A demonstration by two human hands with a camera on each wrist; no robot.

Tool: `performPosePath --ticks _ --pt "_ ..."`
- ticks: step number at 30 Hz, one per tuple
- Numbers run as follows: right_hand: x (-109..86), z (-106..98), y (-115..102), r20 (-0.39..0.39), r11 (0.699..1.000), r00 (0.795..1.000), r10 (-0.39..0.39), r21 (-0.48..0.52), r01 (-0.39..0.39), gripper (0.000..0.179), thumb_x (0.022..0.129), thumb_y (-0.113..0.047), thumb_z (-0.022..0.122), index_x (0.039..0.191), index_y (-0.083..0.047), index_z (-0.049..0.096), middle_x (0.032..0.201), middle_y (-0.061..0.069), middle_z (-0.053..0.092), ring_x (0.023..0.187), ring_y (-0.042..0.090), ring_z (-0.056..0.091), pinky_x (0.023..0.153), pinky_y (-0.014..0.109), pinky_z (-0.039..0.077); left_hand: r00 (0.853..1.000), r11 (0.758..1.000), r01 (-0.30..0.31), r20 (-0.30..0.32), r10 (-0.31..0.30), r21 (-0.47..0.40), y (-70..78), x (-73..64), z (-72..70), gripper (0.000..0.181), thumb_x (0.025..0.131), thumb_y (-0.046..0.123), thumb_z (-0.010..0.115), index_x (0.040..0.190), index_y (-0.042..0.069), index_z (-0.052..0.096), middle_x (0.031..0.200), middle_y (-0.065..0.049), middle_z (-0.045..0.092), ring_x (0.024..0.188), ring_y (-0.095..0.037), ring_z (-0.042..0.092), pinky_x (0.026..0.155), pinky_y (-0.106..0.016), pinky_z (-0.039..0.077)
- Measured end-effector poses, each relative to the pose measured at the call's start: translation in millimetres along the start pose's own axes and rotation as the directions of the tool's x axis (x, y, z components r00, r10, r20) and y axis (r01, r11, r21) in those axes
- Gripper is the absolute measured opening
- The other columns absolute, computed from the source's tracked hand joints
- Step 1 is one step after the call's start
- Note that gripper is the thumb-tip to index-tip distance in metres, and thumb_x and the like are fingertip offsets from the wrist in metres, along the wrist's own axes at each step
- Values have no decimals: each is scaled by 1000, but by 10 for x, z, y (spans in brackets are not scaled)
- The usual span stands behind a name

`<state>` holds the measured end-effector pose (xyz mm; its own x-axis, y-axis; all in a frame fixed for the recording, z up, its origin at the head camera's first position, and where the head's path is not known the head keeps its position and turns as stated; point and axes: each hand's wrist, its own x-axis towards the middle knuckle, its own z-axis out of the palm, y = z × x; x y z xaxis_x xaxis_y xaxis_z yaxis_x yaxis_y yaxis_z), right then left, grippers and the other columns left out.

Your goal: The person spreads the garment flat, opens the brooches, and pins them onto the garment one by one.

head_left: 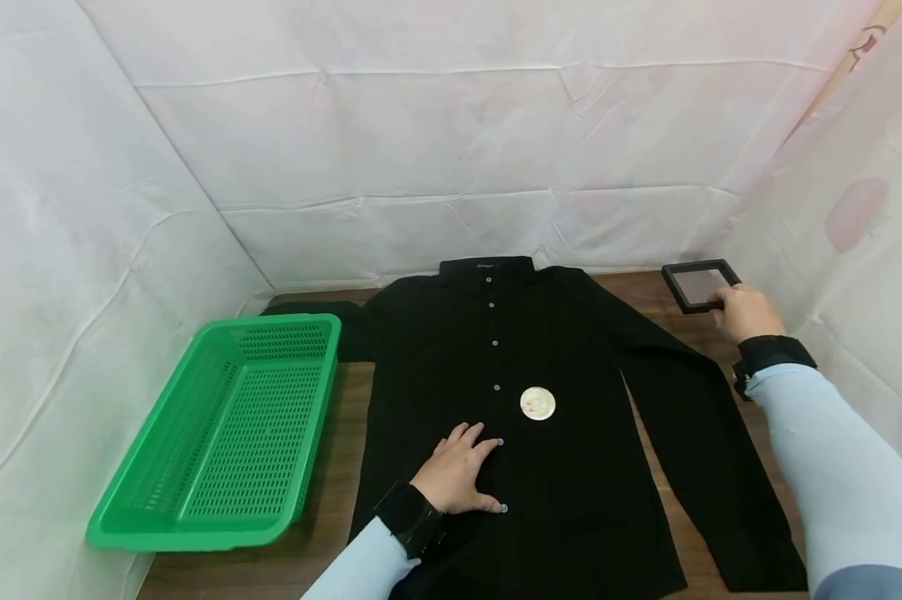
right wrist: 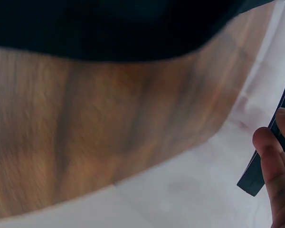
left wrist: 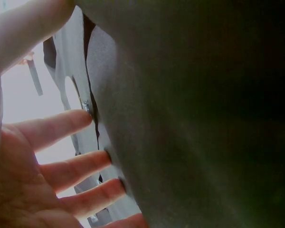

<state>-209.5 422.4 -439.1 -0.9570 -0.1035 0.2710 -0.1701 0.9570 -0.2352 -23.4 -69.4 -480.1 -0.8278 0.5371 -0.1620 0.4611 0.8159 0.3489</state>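
A black button-up shirt lies spread out, its collar toward the back wall. My left hand rests on the shirt front beside the button line, fingers spread; in the left wrist view its fingertips touch the dark cloth. On the shirt, right of the buttons, lies a round whitish disc. At the far right, my right hand pinches a small black-rimmed frame with a clear middle by its near corner. The right wrist view shows thumb and fingers on the frame's dark edge.
A green perforated plastic basket stands on the left, over part of the shirt's left sleeve. The wooden table is bounded by white sheeting at the back and both sides.
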Motion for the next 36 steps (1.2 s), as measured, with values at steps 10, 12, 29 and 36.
performPosePath --ticks 10,12,29,36 --pt "-5 207 133 55 997 996 74 1 -74 25 83 4 65 105 15 61 99 37 56 92 53 51 80 62 41 1000 1000 19 0 -19 -13 29 25 2 88 66 57 82 138 16 52 150 -16 34 138 -38 28 99 -63 36" --pt "0 229 152 57 998 996 68 -7 -68 24 83 3 66 104 15 61 98 37 57 91 53 52 79 63 41 1000 1000 20 -6 -20 -12 25 28 3 88 66 57 82 138 16 52 150 -16 34 138 -39 28 99 -63 35" --pt "-97 359 242 160 993 980 119 -3 -120 26 86 -1 62 107 14 61 104 38 57 95 55 50 84 64 40 1000 999 17 -24 -18 -27 -8 15 34 85 66 56 82 136 15 54 149 -17 36 137 -39 30 98 -63 37" --pt "-131 370 275 165 987 974 155 18 -160 27 88 -6 62 107 12 62 106 38 56 96 56 51 83 65 40 1000 999 7 -19 -7 -31 -11 19 16 85 67 56 81 136 15 54 149 -17 35 137 -39 30 98 -63 37"
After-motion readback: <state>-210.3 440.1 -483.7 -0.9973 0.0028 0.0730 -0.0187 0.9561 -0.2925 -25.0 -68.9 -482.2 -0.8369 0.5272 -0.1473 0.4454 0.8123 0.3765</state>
